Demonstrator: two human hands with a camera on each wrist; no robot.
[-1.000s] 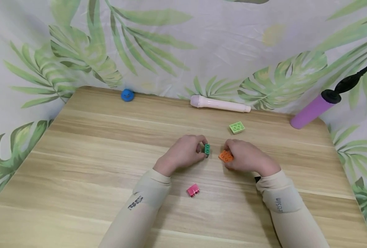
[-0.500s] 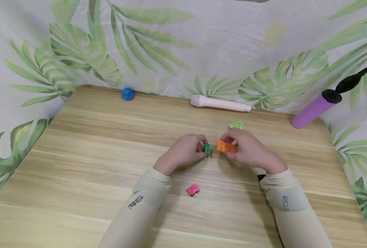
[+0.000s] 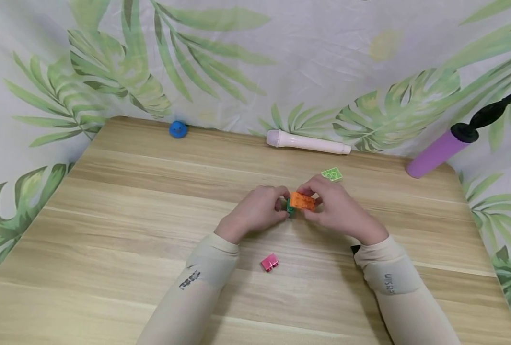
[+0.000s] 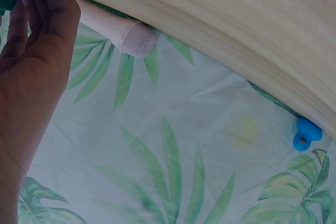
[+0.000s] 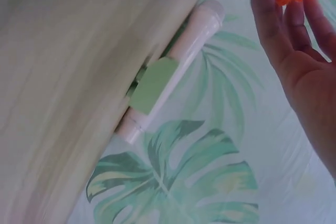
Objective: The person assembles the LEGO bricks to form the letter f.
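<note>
Wood-grain surface (image 3: 109,215), leaf-print cloth (image 3: 221,67) behind. From left: blue toy (image 3: 178,129) at the back edge; its small marked face is clearer in the left wrist view. Left sleeve (image 3: 195,282) bears dark print, illegible. Left hand (image 3: 255,208): grip closed by thumb and finger on green block (image 3: 290,208). Pink block (image 3: 270,262) lies nearer the wearer, apart. Orange block (image 3: 302,201), pinched in the grip of the right hand (image 3: 337,208), overlaps the green one in head view; contact cannot be told. Right wrist view shows its studs. Microphone (image 3: 308,142) lies behind; left wrist view adds its mesh head. Light-green block (image 3: 332,174): rings in head view, plain side in right wrist view. Right sleeve (image 3: 402,287) print ends "Slim". Far right, purple pump (image 3: 438,152), black-topped.
</note>
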